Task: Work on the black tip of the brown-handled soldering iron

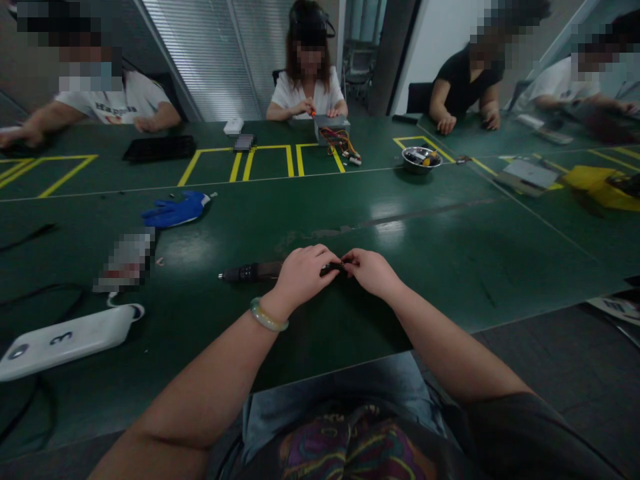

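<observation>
A dark electric screwdriver (250, 271) lies sideways just above the green table in front of me, its bit end pointing left. My left hand (305, 275), with a bangle at the wrist, is wrapped over its body from above. At the tool's rear end, the fingertips of my right hand (373, 270) are pinched together, close to my left fingertips. Whatever small part sits between those right fingertips is too small and covered to make out.
Left of me lie a blue glove (177, 210), a phone (126, 260) and a white power bank (70, 339) with cables. Across the table (450, 250) are a metal bowl (421, 153), a power supply box (333, 123) with wires, a black tray (159, 148) and several seated people.
</observation>
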`<state>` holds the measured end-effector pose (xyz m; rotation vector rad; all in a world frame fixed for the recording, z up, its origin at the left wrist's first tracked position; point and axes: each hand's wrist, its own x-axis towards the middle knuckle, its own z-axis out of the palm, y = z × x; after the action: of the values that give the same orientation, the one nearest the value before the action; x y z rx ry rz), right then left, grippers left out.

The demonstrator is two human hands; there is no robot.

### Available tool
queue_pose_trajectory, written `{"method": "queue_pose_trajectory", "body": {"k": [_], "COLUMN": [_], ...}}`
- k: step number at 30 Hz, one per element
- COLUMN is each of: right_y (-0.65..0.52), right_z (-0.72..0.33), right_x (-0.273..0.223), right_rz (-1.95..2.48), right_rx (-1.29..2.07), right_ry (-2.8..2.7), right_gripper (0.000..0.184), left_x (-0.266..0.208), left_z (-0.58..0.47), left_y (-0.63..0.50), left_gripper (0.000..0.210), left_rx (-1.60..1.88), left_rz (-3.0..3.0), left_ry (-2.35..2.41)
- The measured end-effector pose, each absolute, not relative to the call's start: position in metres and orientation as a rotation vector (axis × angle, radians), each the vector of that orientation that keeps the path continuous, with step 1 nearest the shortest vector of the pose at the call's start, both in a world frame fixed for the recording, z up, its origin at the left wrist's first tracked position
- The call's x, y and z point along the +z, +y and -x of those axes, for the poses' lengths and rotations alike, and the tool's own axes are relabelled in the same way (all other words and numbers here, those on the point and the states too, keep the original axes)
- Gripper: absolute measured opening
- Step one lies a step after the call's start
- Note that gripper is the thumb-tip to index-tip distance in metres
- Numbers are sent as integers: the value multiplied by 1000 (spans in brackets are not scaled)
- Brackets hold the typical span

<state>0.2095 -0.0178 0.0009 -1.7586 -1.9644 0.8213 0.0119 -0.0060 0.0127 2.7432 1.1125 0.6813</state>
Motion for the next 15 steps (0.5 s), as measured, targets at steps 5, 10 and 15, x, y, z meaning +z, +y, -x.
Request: {"method": "queue_pose_trajectory", "body": {"k": [5,10,15], "right_y": [-14,3,8], "right_z": [-207,-231,-341], "right_x": [4,8,4], "right_rz": [1795,1944,2252], "right_rx": [786,699,673], "right_ry": [-1964,-1896,-1550], "right_gripper": [15,16,24], "left_x": [16,23,22], "left_z": [-11,-8,-5], "left_y": [-7,-12,-13], "left_gripper": [20,18,18], "left_rx": [794,899,762], "left_rz": [-2731,-2700,-2647], "left_ry": [1057,771,576]}}
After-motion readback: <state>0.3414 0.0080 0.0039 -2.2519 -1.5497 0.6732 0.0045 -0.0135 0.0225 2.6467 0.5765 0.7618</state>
